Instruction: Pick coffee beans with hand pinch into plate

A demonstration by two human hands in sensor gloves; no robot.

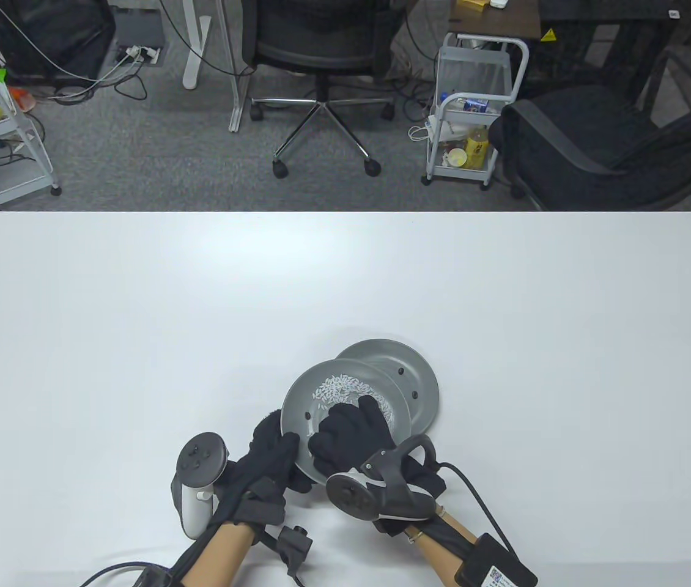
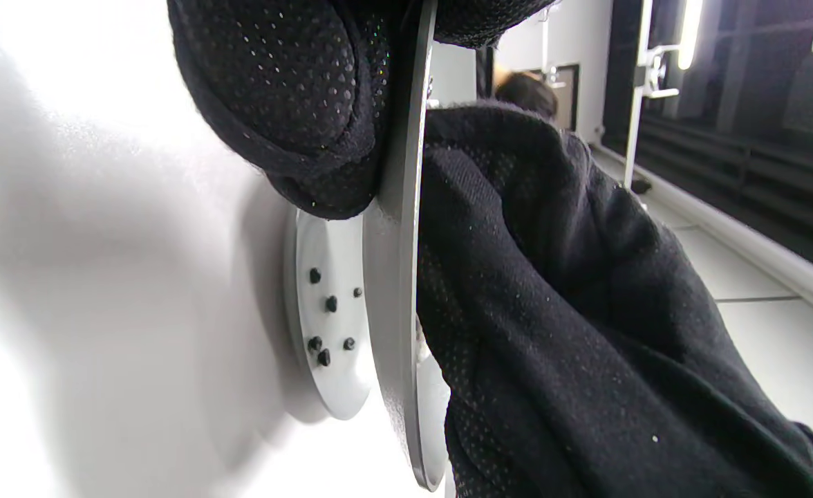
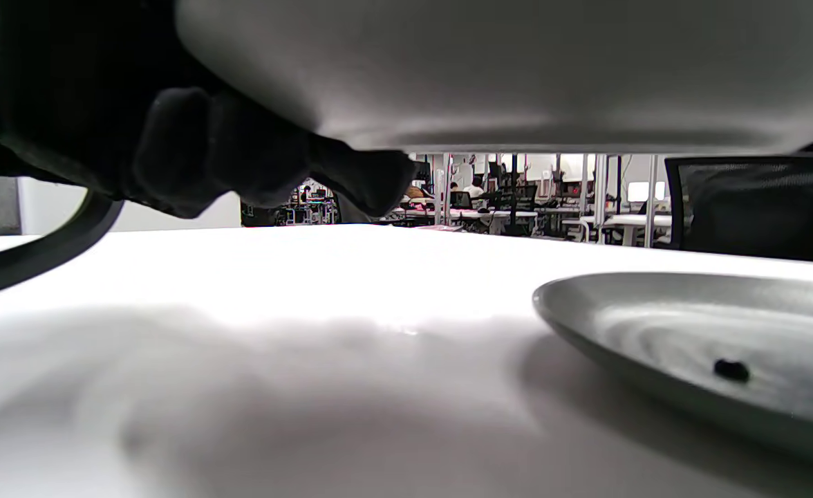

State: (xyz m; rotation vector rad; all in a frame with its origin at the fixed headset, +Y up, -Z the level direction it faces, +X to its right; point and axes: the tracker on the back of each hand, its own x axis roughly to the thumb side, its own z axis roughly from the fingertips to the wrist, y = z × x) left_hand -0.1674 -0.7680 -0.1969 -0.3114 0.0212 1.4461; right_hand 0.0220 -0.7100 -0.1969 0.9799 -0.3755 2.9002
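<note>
Two grey plates overlap in the table view. My left hand (image 1: 283, 447) grips the left rim of the upper plate (image 1: 306, 391) and holds it raised and tilted above the table; it stands edge-on in the left wrist view (image 2: 394, 277). White grains (image 1: 342, 388) lie on it. My right hand (image 1: 354, 422) rests on this plate, fingers among the grains; whether they pinch anything is hidden. The lower plate (image 1: 422, 373) lies on the table with several dark coffee beans (image 2: 323, 342), which also show in the right wrist view (image 3: 731, 370).
The white table (image 1: 137, 336) runs wide to the left, right and far side of the plates. Cables trail from both wrists at the near edge. Office chairs and carts stand on the floor beyond the far edge.
</note>
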